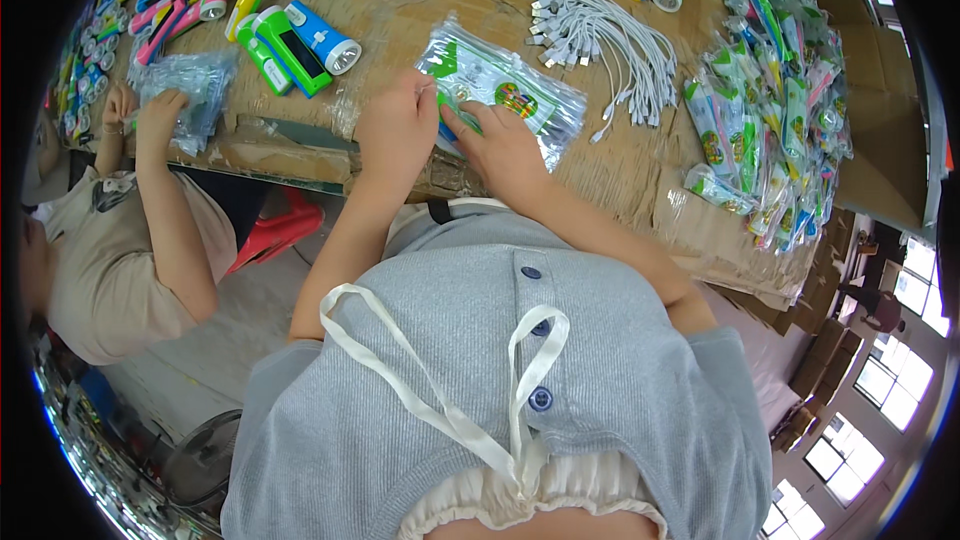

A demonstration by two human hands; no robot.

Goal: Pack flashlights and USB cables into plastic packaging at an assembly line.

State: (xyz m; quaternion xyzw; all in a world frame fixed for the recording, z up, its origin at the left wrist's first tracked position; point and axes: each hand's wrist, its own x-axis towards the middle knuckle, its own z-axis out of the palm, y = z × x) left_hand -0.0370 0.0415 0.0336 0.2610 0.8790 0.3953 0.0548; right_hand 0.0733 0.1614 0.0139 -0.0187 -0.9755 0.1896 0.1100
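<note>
On the cardboard-covered table lies a stack of clear printed plastic bags [545, 110] right in front of me. Over its left edge my two hands meet. My right hand [503, 152] is closed around a small green and blue flashlight [447, 128], mostly hidden under the fingers. My left hand [397, 125] pinches what looks like the edge of a clear bag at the flashlight's far end. Whether the flashlight is inside that bag I cannot make out.
White charging cables [625, 50] lie in a bundle beyond the bags. Loose flashlights [290, 45] spread along the far left. Bagged flashlights [765, 120] are heaped at the right. A co-worker [150, 230] handles plastic bags [190, 100] at my left, near a red stool [285, 230].
</note>
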